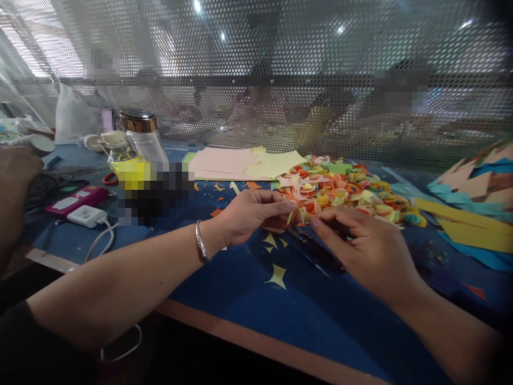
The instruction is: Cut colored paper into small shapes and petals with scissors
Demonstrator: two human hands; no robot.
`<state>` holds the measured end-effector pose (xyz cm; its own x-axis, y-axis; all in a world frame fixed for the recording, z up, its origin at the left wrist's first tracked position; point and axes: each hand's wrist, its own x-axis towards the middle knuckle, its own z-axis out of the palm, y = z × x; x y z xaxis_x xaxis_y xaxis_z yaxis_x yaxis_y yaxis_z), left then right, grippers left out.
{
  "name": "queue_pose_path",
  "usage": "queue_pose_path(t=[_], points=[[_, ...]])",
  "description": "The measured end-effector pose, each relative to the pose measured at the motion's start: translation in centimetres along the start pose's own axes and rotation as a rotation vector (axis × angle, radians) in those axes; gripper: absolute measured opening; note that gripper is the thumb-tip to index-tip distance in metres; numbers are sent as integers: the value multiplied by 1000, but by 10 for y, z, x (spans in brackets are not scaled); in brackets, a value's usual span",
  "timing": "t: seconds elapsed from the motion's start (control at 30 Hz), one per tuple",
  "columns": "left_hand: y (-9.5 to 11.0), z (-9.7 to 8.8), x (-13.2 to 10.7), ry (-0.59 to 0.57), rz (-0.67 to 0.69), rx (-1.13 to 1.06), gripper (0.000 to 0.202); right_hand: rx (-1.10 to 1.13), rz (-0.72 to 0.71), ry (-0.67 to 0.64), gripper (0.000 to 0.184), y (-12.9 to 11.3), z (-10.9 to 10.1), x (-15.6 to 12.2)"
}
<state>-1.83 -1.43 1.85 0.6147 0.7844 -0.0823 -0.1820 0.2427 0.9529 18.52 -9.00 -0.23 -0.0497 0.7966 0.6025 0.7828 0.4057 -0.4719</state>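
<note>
My left hand [250, 214] and my right hand [360, 248] meet over the blue table cover [248, 299], both pinching a small folded orange and yellow paper piece [300, 215] between their fingertips. A silver bangle [201, 241] circles my left wrist. Just behind the paper piece lies a heap of small curled paper shapes [352, 192] in orange, yellow, green and pink. Dark scissors [316, 254] lie on the table under my right hand, partly hidden by it.
Flat pastel paper sheets [244, 163] lie behind the hands. A clear jar with a gold lid [144, 136], a pink device [78, 199] and a white charger [86, 215] stand at left. Blue and yellow paper strips [460, 219] are at right. A perforated metal screen [280, 64] closes the back. Another person's hand [14, 176] shows at far left.
</note>
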Motion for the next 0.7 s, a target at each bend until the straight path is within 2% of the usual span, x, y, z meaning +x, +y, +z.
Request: queue_pose_path(t=[0.2, 0.5, 0.7], points=[[3, 4, -5, -21, -1, 57, 27, 15, -59, -15, 17, 4, 0, 0], [2, 2, -3, -38, -13, 50, 28, 8, -58, -19, 16, 5, -1, -1], [5, 0, -2, -37, -54, -8, 19, -4, -51, 0, 17, 2, -2, -1]])
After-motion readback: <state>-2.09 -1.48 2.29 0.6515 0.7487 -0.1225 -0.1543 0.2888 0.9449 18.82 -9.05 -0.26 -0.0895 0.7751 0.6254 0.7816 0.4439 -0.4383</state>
